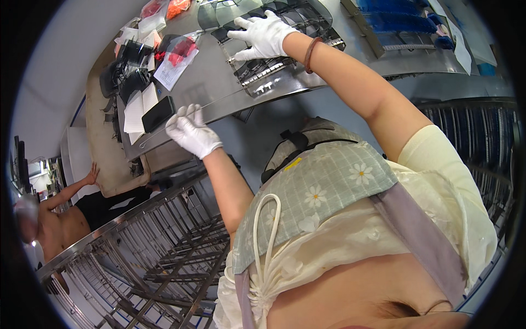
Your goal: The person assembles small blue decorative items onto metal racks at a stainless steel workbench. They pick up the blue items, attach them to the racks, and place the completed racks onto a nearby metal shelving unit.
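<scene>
My left hand, in a white glove, is closed round a thin metal rod with a hooked end near the table's front edge. One end of the rod sticks out beyond the glove on the left; the other runs toward a metal rack. Over that rack my right hand, also gloved in white, lies with its fingers spread. Dark, see-through curved pieces sit in rows in the rack. The right fingers seem to touch the rack or its pieces, but the contact is partly hidden.
On the steel table lie a black phone, an open notebook, papers and red wrapped items. A second rack with blue pieces stands at the right. Metal racks fill the lower left, near another person.
</scene>
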Demonstrator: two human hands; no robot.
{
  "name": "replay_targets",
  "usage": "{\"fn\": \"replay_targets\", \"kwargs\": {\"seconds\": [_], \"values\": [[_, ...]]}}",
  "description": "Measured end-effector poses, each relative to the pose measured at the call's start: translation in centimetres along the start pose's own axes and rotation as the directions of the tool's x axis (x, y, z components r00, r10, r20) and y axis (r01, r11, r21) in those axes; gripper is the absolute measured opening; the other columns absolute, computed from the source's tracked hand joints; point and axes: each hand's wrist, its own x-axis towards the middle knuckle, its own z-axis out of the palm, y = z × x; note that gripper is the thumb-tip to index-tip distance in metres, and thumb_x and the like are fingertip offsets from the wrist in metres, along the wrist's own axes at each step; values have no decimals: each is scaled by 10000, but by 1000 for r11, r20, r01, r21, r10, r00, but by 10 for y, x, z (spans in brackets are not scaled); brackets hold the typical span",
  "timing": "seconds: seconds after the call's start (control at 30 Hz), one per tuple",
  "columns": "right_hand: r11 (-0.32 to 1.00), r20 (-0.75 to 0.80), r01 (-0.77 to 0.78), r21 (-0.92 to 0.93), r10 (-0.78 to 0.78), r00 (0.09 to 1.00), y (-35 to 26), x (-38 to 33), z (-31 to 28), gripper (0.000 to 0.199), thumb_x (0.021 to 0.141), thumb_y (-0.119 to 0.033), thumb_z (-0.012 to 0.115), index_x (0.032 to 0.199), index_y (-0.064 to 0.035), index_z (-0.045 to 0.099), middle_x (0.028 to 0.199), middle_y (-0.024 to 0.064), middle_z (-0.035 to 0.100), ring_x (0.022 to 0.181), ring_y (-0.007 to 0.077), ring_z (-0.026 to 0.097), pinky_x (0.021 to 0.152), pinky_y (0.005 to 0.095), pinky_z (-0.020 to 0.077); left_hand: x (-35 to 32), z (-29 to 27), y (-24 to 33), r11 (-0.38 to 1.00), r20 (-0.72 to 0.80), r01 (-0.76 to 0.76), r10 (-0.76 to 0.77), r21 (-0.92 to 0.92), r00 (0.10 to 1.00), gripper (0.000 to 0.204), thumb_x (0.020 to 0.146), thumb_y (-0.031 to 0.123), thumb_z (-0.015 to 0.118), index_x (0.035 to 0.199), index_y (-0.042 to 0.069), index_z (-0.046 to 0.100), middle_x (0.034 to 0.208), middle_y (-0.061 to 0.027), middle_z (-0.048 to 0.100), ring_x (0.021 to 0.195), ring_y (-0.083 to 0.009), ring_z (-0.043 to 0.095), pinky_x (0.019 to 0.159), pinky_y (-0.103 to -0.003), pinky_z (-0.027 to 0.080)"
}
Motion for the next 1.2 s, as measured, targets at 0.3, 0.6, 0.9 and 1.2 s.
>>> {"fn": "replay_targets", "kwargs": {"seconds": [0.3,0.6,0.9,1.2], "values": [[1000,-24,-3,6,3,1000,2,2,3,797,940,-771,454,1557,-267,474,1642,132,375,1397,344,517,1155,649,328,0,-1,15,998,-108,-66,64,-18,992,89,1079,67,476,1153,113,457,1093,-136,621,910,-266,672,849,-437,639],[999,30,-28,24,27,999,-1,-4,-5,838,927,-811,424,1585,-294,430,1691,119,301,1435,345,484,1164,663,303,17,-43,-50,954,-333,246,-291,-173,897,109,1060,35,519,1119,117,474,1114,-140,610,1027,-327,660,934,-482,622],[986,-21,80,148,-78,997,4,-11,-17,792,952,-711,483,1521,-161,507,1593,214,417,1433,408,431,1161,639,301,39,-74,-89,869,-230,426,-482,-252,846,105,1021,-60,519,1072,26,550,1108,-177,667,1045,-327,691,993,-534,607],[984,16,77,159,-81,997,5,-13,-24,796,950,-711,492,1520,-156,507,1600,213,409,1456,417,408,1181,634,291,17,-40,-95,802,-73,581,-593,-140,802,106,1005,-63,564,1097,-11,575,1170,-201,664,1122,-344,680,1026,-507,594]]}}
